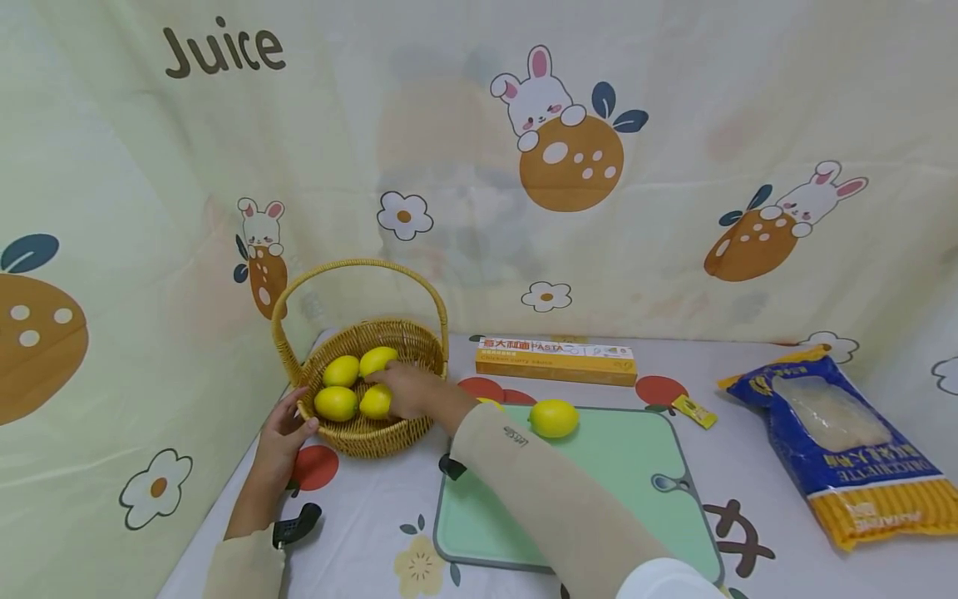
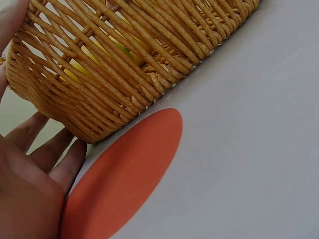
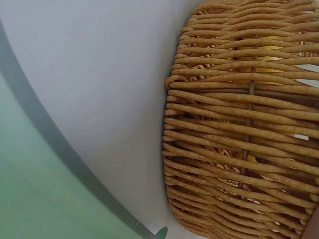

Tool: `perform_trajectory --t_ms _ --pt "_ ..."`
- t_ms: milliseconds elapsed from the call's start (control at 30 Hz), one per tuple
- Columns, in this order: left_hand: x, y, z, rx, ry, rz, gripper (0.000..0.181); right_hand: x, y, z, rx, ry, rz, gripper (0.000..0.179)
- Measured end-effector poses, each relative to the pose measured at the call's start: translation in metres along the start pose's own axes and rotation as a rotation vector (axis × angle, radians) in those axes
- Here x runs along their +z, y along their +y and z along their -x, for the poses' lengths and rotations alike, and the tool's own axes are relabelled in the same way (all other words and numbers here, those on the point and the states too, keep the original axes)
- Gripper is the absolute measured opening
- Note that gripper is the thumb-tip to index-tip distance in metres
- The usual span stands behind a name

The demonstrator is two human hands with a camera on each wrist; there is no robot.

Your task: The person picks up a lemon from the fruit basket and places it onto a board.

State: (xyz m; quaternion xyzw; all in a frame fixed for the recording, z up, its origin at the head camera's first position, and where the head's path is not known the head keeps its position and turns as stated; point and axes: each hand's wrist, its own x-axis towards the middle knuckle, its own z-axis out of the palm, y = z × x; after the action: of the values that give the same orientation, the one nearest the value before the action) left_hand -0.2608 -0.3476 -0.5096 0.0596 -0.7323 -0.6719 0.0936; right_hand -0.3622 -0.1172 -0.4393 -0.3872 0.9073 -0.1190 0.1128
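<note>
A wicker basket [image 1: 374, 439] with a tall arched handle holds several lemons [image 1: 336, 404]. My left hand [image 1: 283, 437] rests against the basket's left side, fingers spread near the rim and thumb on the outer wall; in the left wrist view three fingertips reach the lower wall. Over the basket's right rim comes my right hand [image 1: 407, 389], its fingers around the near-right lemon [image 1: 376, 402] and close by the far-right lemon [image 1: 378, 360]. The thumb is hidden. Another lemon [image 1: 554, 418] lies on the green cutting board [image 1: 621, 466]; one more is mostly covered by the right sleeve.
Behind the board lies a pasta box [image 1: 555, 363]. To the right are a small yellow packet [image 1: 694, 412] and a blue-and-yellow bag [image 1: 846, 449]. A printed cloth [image 1: 479, 249] hangs behind the table and along its left side.
</note>
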Motion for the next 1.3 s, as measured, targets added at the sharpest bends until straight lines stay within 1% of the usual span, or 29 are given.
perform_trajectory --t_ms 267,433,533,667,867,1100,1300 --pt "0.003 -0.002 0.0 0.025 -0.016 0.005 0.059 -0.003 0.002 0.009 -0.024 0.05 0.007 0.061" --pt "0.001 -0.003 0.0 0.042 -0.022 -0.008 0.058 -0.009 0.002 0.015 -0.053 0.065 -0.016 0.062" --pt "0.001 -0.002 0.0 0.051 -0.024 -0.02 0.058 -0.014 0.001 0.019 -0.057 0.081 -0.034 0.063" --pt "-0.001 0.0 0.0 0.036 -0.024 -0.037 0.06 -0.021 0.001 0.026 -0.057 0.104 -0.033 0.063" --pt "-0.003 0.0 -0.001 0.023 -0.025 -0.053 0.06 -0.031 0.002 0.039 -0.069 0.131 0.0 0.06" --pt "-0.002 -0.001 0.001 0.001 -0.02 -0.034 0.061 -0.039 0.01 0.052 -0.062 0.133 -0.023 0.061" --pt "-0.003 -0.002 0.001 0.01 -0.032 -0.05 0.062 -0.045 0.016 0.064 -0.078 0.152 -0.004 0.062"
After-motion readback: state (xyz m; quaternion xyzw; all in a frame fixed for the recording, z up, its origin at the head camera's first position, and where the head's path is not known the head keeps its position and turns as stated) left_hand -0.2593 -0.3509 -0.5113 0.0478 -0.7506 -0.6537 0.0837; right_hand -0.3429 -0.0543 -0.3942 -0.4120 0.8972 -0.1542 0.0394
